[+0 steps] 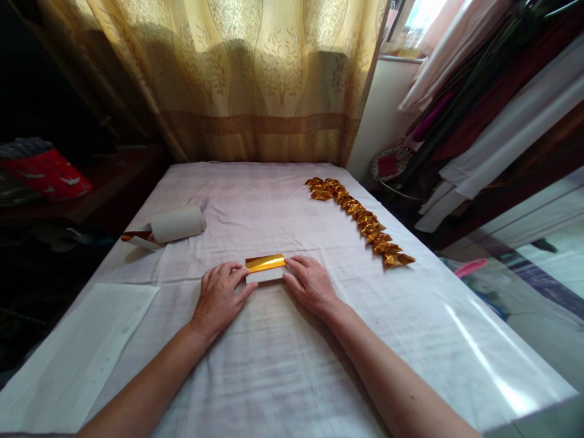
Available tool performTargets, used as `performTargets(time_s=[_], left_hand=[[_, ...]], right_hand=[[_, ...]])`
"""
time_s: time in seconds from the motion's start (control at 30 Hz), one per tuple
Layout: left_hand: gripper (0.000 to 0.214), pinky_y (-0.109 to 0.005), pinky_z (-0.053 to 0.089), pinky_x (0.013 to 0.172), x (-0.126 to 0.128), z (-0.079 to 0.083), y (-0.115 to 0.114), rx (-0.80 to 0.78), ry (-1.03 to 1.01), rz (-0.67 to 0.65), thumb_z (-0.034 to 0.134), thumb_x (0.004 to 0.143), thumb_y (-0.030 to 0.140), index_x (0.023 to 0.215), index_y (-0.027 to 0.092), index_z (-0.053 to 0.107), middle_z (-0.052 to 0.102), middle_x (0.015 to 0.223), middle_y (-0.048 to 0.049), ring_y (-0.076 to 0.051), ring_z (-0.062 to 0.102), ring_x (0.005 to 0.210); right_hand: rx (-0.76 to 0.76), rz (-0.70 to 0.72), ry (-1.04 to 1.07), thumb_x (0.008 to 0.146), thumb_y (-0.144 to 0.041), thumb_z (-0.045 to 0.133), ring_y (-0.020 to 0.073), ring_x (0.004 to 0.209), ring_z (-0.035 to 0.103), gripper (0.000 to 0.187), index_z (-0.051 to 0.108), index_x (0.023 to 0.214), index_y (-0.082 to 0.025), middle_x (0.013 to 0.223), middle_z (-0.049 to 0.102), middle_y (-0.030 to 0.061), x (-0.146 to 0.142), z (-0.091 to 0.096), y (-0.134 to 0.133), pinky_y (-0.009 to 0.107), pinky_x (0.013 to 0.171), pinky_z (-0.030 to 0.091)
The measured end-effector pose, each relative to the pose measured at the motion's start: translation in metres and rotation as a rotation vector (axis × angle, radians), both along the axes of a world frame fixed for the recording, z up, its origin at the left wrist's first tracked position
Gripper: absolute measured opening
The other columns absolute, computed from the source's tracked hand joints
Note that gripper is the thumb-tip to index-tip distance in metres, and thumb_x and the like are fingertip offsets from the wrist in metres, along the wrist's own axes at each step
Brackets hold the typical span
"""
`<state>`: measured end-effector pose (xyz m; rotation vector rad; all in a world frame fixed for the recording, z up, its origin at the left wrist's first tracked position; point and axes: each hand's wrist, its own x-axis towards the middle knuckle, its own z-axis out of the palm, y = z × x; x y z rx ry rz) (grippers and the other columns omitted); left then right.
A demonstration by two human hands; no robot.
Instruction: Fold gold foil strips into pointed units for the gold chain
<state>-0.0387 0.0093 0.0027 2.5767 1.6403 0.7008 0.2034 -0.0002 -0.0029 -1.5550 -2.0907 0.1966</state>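
Observation:
Between my hands, at the middle of the table, lies a small sheet of gold foil paper (265, 263), its lower part folded so that the white back shows. My left hand (223, 289) pinches its left end between thumb and fingers. At the right end, my right hand (310, 281) holds the sheet the same way, thumb low and fingers above. Beyond my right hand runs a slanting row of folded gold paper pieces (364, 220). A roll of paper (177, 223), white outside and gold at its loose end, lies at the back left.
A white sheet (86, 347) lies at the left front of the cloth-covered table (255, 207). Behind it hangs a patterned gold curtain (283, 79). Clothes (497, 121) hang at the right. A red container (48, 173) stands at the far left.

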Motion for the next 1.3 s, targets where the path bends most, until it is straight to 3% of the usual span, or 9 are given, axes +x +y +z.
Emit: performTargets(time_s=[0.4, 0.57, 0.67, 0.8, 0.93, 1.03, 1.13, 1.23, 1.3], left_hand=[[0.013, -0.046, 0.039, 0.102, 0.0, -0.005, -0.003, 0.012, -0.191, -0.14, 0.062, 0.087, 0.028, 0.099, 0.024, 0.066, 0.074, 0.112, -0.0054, -0.027, 0.06, 0.116], [0.015, -0.04, 0.046, 0.094, 0.0, -0.001, -0.005, -0.059, -0.363, -0.145, 0.058, 0.089, 0.036, 0.09, 0.024, 0.067, 0.074, 0.089, -0.0025, -0.022, 0.067, 0.089], [0.021, -0.03, 0.05, 0.076, 0.003, 0.004, -0.01, -0.205, -0.537, -0.093, 0.058, 0.088, 0.042, 0.085, 0.022, 0.065, 0.07, 0.079, -0.0003, -0.018, 0.066, 0.077], [0.027, -0.024, 0.049, 0.068, 0.01, 0.01, -0.018, -0.382, -0.805, -0.032, 0.06, 0.085, 0.047, 0.085, 0.02, 0.062, 0.068, 0.077, 0.001, -0.015, 0.065, 0.072], [0.034, -0.025, 0.052, 0.068, 0.017, 0.011, -0.021, -0.506, -0.991, -0.017, 0.065, 0.08, 0.049, 0.095, 0.019, 0.059, 0.069, 0.076, 0.0002, -0.016, 0.067, 0.073], [0.052, -0.027, 0.053, 0.066, 0.018, 0.007, -0.02, -0.572, -0.956, -0.022, 0.06, 0.084, 0.047, 0.125, 0.017, 0.051, 0.07, 0.078, 0.0, -0.016, 0.067, 0.07], [0.063, -0.027, 0.055, 0.067, 0.013, 0.002, -0.018, -0.436, -0.813, 0.015, 0.057, 0.087, 0.041, 0.144, 0.019, 0.038, 0.071, 0.094, -0.0033, -0.014, 0.067, 0.074], [0.051, -0.03, 0.057, 0.074, 0.009, 0.003, -0.017, -0.197, -0.628, -0.009, 0.055, 0.091, 0.036, 0.139, 0.022, 0.048, 0.066, 0.116, -0.0083, -0.017, 0.067, 0.092], [0.038, -0.037, 0.055, 0.092, 0.009, 0.005, -0.019, -0.081, -0.45, -0.131, 0.051, 0.095, 0.034, 0.131, 0.023, 0.057, 0.061, 0.129, -0.0106, -0.021, 0.062, 0.114]], right_hand=[[0.05, 0.04, 0.189, 0.078, -0.026, 0.073, 0.0274, 0.117, 0.06, 0.028, 0.069, 0.106, -0.023, 0.127, 0.066, 0.0105, 0.008, -0.012, -0.002, 0.047, 0.098, 0.048], [0.096, 0.077, 0.395, 0.082, -0.02, 0.065, 0.0241, 0.112, 0.062, 0.006, 0.064, 0.085, -0.024, 0.118, 0.07, 0.0077, 0.005, -0.006, -0.004, 0.043, 0.096, 0.049], [0.101, 0.064, 0.516, 0.088, -0.023, 0.058, 0.0227, 0.11, 0.064, 0.008, 0.062, 0.095, -0.025, 0.111, 0.072, 0.0064, -0.001, 0.004, -0.01, 0.042, 0.097, 0.049], [0.076, 0.022, 0.635, 0.089, -0.031, 0.059, 0.0193, 0.091, 0.068, 0.023, 0.057, 0.111, -0.024, 0.101, 0.071, 0.0045, -0.01, 0.015, -0.019, 0.03, 0.075, 0.055], [0.071, -0.023, 0.687, 0.089, -0.031, 0.057, 0.0148, 0.069, 0.065, 0.031, 0.05, 0.118, -0.025, 0.08, 0.068, -0.002, -0.016, 0.017, -0.021, 0.023, 0.056, 0.048], [0.06, -0.095, 0.596, 0.089, -0.029, 0.054, 0.0151, 0.067, 0.064, 0.034, 0.049, 0.122, -0.024, 0.077, 0.067, -0.0024, -0.016, 0.013, -0.018, 0.024, 0.058, 0.048], [0.042, -0.192, 0.435, 0.085, -0.026, 0.054, 0.0174, 0.068, 0.064, 0.036, 0.053, 0.121, -0.023, 0.076, 0.068, -0.0008, -0.013, 0.008, -0.012, 0.027, 0.064, 0.048], [0.008, -0.24, 0.361, 0.085, -0.026, 0.054, 0.0184, 0.066, 0.064, 0.036, 0.055, 0.121, -0.022, 0.075, 0.068, -0.0005, -0.011, 0.003, -0.006, 0.028, 0.064, 0.047], [-0.006, -0.25, 0.357, 0.086, -0.027, 0.053, 0.0181, 0.065, 0.065, 0.037, 0.055, 0.122, -0.022, 0.076, 0.07, -0.0003, -0.01, 0.001, -0.002, 0.028, 0.063, 0.047]])
